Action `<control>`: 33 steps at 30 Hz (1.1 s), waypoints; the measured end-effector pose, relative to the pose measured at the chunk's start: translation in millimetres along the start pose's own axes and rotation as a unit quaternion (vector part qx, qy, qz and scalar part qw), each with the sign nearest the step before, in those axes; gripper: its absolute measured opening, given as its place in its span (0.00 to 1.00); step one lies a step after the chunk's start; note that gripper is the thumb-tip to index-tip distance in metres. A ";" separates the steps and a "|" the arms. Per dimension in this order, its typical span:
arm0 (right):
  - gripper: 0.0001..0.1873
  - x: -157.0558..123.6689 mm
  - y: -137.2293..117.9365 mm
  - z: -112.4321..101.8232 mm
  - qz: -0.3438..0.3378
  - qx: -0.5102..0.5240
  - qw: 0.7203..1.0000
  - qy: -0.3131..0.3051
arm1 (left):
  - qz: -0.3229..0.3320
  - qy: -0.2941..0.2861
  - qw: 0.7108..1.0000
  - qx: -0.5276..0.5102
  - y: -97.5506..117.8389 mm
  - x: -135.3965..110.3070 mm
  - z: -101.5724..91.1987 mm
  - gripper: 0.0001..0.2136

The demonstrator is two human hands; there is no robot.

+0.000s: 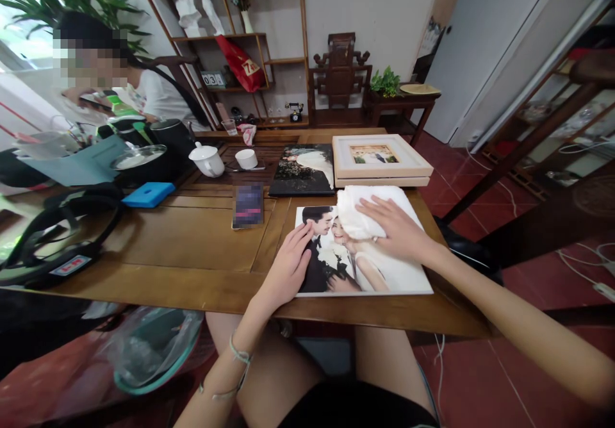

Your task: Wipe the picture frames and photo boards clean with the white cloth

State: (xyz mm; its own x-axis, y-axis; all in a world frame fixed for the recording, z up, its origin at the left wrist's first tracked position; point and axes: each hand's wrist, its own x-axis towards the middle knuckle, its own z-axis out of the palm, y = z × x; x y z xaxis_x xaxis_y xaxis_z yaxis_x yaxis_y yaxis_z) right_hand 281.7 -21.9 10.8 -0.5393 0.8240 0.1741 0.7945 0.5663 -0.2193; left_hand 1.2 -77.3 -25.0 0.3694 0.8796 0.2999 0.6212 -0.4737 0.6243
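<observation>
A wedding photo panel (331, 268) with a glossy white ground lies at the table's front edge. It shows a couple, one in a dark suit and one in a white dress. My left hand (289, 263) rests flat on the panel's left side, fingers outstretched and nothing in it. At the upper right of the panel, my right hand (398, 226) holds a folded white cloth (356, 213) down against the surface, its fingers laid over the top. The cloth covers part of the print and reaches past its back edge.
Behind the panel are a dark photo album (300, 170) and stacked wooden picture frames (379, 173). Further left lie a phone-like object (248, 206), a white cup (246, 158), a lidded teacup (206, 160), a blue box (148, 194) and a black headset-like strap (62, 229). Another person (163, 98) sits at the far left.
</observation>
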 end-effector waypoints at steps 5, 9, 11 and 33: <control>0.41 -19.1 -7.4 -7.7 0.010 0.019 1.000 -0.020 | 0.003 0.008 1.000 -0.004 1.4 -0.1 0.1 0.21; 0.49 -75.1 -69.1 -12.5 -0.042 0.002 0.997 -0.070 | -0.003 0.005 1.000 0.001 3.0 0.0 -0.2 0.22; 0.53 -97.3 -95.8 -13.2 -0.069 -0.001 0.994 -0.090 | -0.009 0.000 1.000 0.003 3.6 0.2 -0.6 0.22; 0.43 -31.1 -144.1 8.6 -0.098 -0.105 0.985 -0.094 | 0.037 0.015 0.998 -0.041 -4.1 -1.1 0.1 0.22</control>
State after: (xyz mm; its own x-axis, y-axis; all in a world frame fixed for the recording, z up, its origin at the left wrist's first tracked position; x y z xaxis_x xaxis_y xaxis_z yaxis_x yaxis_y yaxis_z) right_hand 181.5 -128.9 28.7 -0.7141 0.7000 0.0072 0.7000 0.7141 0.0081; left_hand -1.7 -76.4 -28.0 0.3906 0.8435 0.3686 0.5339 -0.5338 0.6557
